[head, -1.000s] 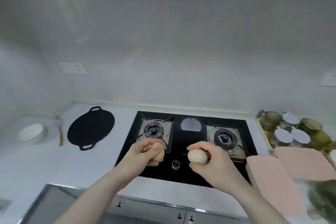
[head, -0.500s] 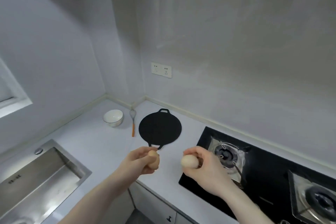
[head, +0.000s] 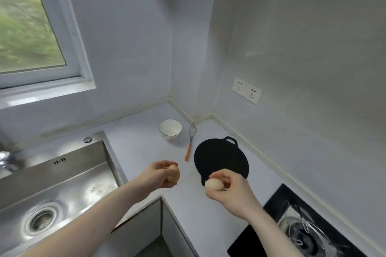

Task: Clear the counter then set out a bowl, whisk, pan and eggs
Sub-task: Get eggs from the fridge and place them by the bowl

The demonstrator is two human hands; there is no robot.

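My left hand (head: 159, 174) grips a brown egg (head: 174, 175) above the counter's front corner. A paler egg (head: 213, 184) sits in the fingers of my right hand (head: 231, 193), over the near edge of the flat black pan (head: 221, 159). The pan lies on the pale counter (head: 142, 148) with one handle toward the wall. Left of it lies a wire whisk (head: 190, 144) with an orange handle. A white bowl (head: 170, 129) stands upright in the corner, beyond the whisk.
A steel sink (head: 52, 192) fills the lower left, with a tap at the far left edge. A black gas hob (head: 302, 227) occupies the lower right. A double wall socket (head: 246, 90) is above the pan, and a window is at upper left.
My view has swung left from the hob to the counter corner and sink. Both hands, each still holding an egg, now hover near the pan and whisk.
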